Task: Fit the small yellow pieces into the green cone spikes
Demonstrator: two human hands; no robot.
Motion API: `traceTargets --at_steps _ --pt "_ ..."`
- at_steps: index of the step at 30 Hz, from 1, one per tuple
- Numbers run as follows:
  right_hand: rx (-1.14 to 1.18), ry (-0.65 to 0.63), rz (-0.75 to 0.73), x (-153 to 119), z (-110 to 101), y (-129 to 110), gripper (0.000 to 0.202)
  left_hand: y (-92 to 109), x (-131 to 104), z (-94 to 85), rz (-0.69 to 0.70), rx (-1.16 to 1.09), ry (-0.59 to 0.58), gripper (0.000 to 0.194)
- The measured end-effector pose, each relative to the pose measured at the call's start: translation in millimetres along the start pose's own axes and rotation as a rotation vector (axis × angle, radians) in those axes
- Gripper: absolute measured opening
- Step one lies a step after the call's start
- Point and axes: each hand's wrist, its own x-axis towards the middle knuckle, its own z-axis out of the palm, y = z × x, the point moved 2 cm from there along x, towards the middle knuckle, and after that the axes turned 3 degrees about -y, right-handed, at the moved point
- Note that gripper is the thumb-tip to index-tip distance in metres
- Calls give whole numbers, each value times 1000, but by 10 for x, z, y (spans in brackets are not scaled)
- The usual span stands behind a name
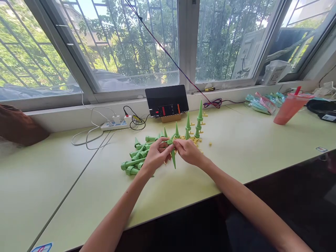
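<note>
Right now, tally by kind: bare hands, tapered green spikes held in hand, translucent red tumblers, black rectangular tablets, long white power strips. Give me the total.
Bare hands: 2 (left hand, right hand)
Held tapered green spike: 1
Translucent red tumbler: 1
Black rectangular tablet: 1
Long white power strip: 1
Total: 6

Green spike (173, 159) in left hand (155, 156)

Just above the frame's centre, I had a black tablet (166, 94) leaning upright beneath the windows (147, 56). Left of it, I saw a white power strip (115, 125) with cables; at upper right, a red tumbler (291, 111) stood near plastic bags (259, 103).
</note>
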Motion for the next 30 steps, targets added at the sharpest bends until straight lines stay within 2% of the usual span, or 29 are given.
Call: traceTargets --at_steps 30 --pt "55 -2 20 0 13 36 40 -61 18 -18 57 -19 -19 38"
